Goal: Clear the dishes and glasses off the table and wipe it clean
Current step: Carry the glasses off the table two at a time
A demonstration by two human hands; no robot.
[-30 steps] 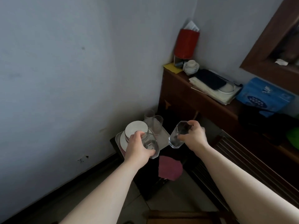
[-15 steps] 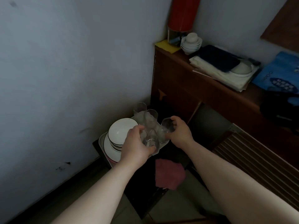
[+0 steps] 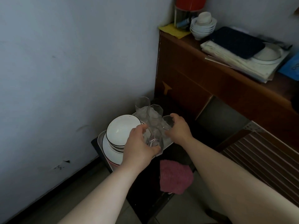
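A white tray (image 3: 168,143) sits on a low black stand by the wall. On it are stacked white bowls with black rims (image 3: 121,130) on a white plate (image 3: 110,152), and several clear faceted glasses. My left hand (image 3: 137,146) grips one glass (image 3: 155,141) at the tray's near edge. My right hand (image 3: 178,128) holds another glass (image 3: 167,120) at the tray's right side. Two more glasses (image 3: 143,104) stand at the back of the tray. A pink cloth (image 3: 175,178) lies on the stand, nearer to me.
A brown wooden cabinet (image 3: 202,75) stands to the right, carrying stacked small white bowls (image 3: 203,25), folded cloths, a dark pad and a red container (image 3: 191,4). A slatted wooden surface (image 3: 267,152) lies at right. The grey wall is close on the left.
Both hands came down with their glasses from above the tray to its surface. The right glass, tilted in the air earlier, now stands among the other glasses. The view has moved closer.
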